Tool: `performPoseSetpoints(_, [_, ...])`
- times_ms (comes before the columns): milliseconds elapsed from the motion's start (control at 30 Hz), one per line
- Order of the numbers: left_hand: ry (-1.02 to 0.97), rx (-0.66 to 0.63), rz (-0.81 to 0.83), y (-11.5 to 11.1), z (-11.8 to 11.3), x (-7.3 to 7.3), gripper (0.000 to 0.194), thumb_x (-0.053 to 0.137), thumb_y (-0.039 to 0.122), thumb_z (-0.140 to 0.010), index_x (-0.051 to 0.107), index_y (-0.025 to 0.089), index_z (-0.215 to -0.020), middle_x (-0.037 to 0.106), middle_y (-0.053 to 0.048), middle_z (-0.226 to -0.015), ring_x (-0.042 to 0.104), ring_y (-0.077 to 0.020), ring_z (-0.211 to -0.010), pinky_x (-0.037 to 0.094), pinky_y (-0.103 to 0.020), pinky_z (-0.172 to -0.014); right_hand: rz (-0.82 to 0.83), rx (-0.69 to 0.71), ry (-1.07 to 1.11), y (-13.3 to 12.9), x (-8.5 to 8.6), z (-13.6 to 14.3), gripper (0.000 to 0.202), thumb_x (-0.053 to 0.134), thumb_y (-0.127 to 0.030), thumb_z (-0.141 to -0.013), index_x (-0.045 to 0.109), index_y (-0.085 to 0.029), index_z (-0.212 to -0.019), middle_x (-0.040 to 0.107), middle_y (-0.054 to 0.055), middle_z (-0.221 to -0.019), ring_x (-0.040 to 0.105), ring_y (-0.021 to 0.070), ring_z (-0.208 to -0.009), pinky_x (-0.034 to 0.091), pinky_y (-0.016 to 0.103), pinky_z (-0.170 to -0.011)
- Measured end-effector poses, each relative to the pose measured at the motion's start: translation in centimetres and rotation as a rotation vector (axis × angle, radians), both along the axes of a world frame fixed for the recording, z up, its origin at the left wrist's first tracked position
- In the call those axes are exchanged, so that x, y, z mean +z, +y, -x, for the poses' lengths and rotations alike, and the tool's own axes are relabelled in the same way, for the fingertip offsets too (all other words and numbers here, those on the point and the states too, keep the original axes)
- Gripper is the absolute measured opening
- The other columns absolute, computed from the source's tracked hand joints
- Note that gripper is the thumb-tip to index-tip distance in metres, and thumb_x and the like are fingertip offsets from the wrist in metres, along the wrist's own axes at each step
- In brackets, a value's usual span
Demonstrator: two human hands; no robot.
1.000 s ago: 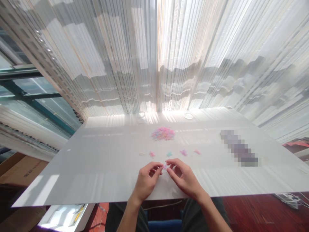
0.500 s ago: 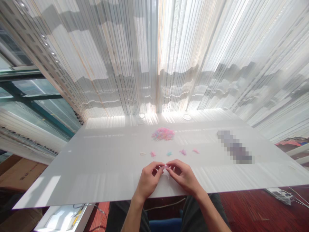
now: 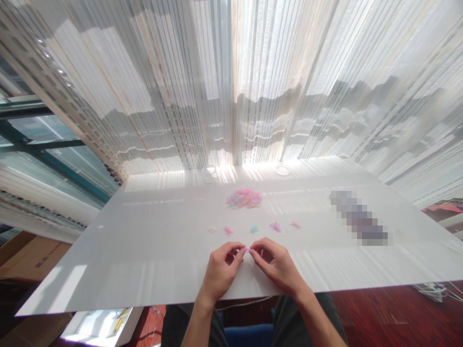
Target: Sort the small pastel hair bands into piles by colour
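Observation:
My left hand (image 3: 222, 270) and my right hand (image 3: 277, 265) meet over the front of the white table (image 3: 155, 260). Thumb and forefinger are pinched on each side, with a tiny pinkish piece (image 3: 248, 249) between the fingertips, too small to make out. Beyond them lies a row of small clusters: cream (image 3: 212, 230), pink (image 3: 228, 230), teal (image 3: 254, 229), purple (image 3: 275, 226) and light pink (image 3: 295, 224). Farther back sits a larger mixed pile (image 3: 244, 198) of thin pink, purple and blue pieces.
A pixelated patch (image 3: 359, 218) covers something at the right. Near the curtain (image 3: 173, 96) stand a clear round container (image 3: 210, 173) and a ring-shaped item (image 3: 282, 170). A cardboard box (image 3: 32, 255) is at the left, with a white drawer (image 3: 101, 325) below the table edge.
The view has shifted slightly. Both hands stay pinched together in nearly the same place, and the clusters and pile look unchanged.

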State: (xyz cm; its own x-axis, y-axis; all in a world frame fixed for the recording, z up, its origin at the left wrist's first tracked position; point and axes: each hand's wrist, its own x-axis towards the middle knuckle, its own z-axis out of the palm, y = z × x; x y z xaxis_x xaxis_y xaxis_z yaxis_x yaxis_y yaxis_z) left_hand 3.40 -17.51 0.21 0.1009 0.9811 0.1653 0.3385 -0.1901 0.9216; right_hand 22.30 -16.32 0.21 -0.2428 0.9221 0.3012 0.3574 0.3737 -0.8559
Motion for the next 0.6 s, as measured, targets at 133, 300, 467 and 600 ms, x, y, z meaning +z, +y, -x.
performPoseSetpoints(133, [0.009, 0.010, 0.000, 0.12, 0.09, -0.06, 0.019, 0.066, 0.036, -0.094, 0.076, 0.020, -0.100, 0.078, -0.003, -0.085, 0.074, -0.0159, -0.072, 0.059, -0.024, -0.069, 0.006, -0.012, -0.007, 0.09, -0.05, 0.02, 0.013, 0.061, -0.029, -0.095, 0.069, -0.021, -0.089, 0.069, 0.001, -0.079, 0.061, 0.0131, -0.068, 0.050, 0.024, -0.065])
performPoseSetpoints(300, [0.002, 0.046, -0.012, 0.12, 0.04, 0.09, 0.020, 0.067, 0.036, -0.093, 0.075, 0.019, -0.098, 0.077, -0.003, -0.081, 0.073, -0.0157, -0.069, 0.059, -0.023, -0.068, -0.006, -0.031, -0.012, -0.02, 0.03, 0.01, 0.011, 0.060, -0.026, -0.093, 0.066, -0.021, -0.085, 0.067, 0.000, -0.077, 0.060, 0.0128, -0.066, 0.050, 0.024, -0.064])
performPoseSetpoints(467, [-0.002, 0.065, -0.024, 0.07, -0.04, 0.09, 0.020, 0.067, 0.036, -0.093, 0.075, 0.018, -0.097, 0.077, -0.003, -0.080, 0.073, -0.0153, -0.067, 0.059, -0.023, -0.068, -0.031, -0.056, -0.008, 0.01, -0.02, 0.04, 0.011, 0.059, -0.025, -0.092, 0.065, -0.021, -0.084, 0.066, 0.000, -0.076, 0.059, 0.0129, -0.065, 0.050, 0.024, -0.063])
performPoseSetpoints(600, [0.002, 0.064, -0.022, 0.14, 0.01, -0.02, 0.021, 0.067, 0.037, -0.092, 0.075, 0.018, -0.098, 0.077, -0.003, -0.080, 0.072, -0.0155, -0.067, 0.059, -0.023, -0.067, -0.035, -0.072, -0.007, 0.06, -0.07, 0.08, 0.012, 0.058, -0.025, -0.092, 0.064, -0.021, -0.083, 0.065, 0.000, -0.075, 0.058, 0.0129, -0.064, 0.050, 0.024, -0.062])
